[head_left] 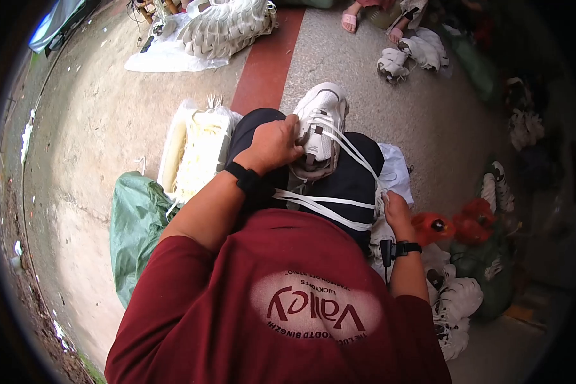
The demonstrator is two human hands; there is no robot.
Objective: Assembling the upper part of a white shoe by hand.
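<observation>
A white sneaker (323, 118) rests on my knees, over dark trousers. My left hand (274, 143) grips the shoe at its tongue and side, fingers curled on it. White flat laces (329, 206) run from the shoe down across my lap. My right hand (393, 210) sits low at my right side with the lace ends pulled taut in it. A black band is on each wrist.
A clear bag of white laces (195, 150) lies at my left on a green sack (134, 224). More white sneakers (457, 307) pile at my right, beside red objects (467, 224). Another pile of white shoes (227, 25) and another person's sandalled feet (352, 19) are farther off.
</observation>
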